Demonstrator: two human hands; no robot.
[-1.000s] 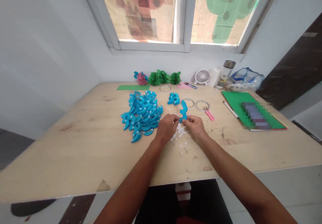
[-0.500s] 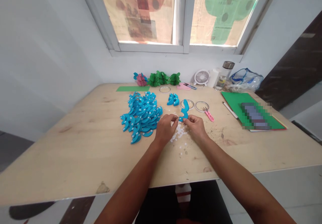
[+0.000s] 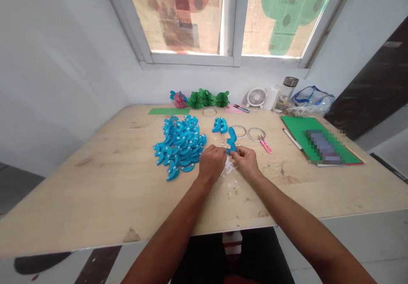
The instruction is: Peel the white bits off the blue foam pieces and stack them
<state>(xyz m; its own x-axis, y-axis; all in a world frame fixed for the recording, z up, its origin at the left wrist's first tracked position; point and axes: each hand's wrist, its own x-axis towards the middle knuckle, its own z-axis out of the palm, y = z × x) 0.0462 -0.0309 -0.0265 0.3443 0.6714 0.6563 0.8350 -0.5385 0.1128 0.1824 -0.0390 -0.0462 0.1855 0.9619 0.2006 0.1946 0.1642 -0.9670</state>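
A curved blue paper piece (image 3: pixel 232 136) with a scalloped edge stands up between my two hands, over the table. My right hand (image 3: pixel 247 160) pinches its lower end between thumb and fingers. My left hand (image 3: pixel 211 163) is closed at the lower left end of the same piece, its fingertips mostly hidden behind the knuckles. Below the hands lie many small white paper bits (image 3: pixel 228 167). To the left spreads a big heap of blue paper pieces (image 3: pixel 181 143) with white squares on them. A small group of blue pieces (image 3: pixel 219 125) lies just beyond my hands.
Rolls of tape (image 3: pixel 256 134) and pink-handled snips (image 3: pixel 265 144) lie right of the hands. Green paper puffs (image 3: pixel 205 99), a small fan (image 3: pixel 256 97) and a glass bottle (image 3: pixel 285 95) line the wall. Green sheets (image 3: pixel 296 126) bear a pixelated object at right.
My left hand has turned and its fingers have curled more tightly at the piece's end. The held blue piece has shifted slightly left and down; my right hand keeps its pinch.
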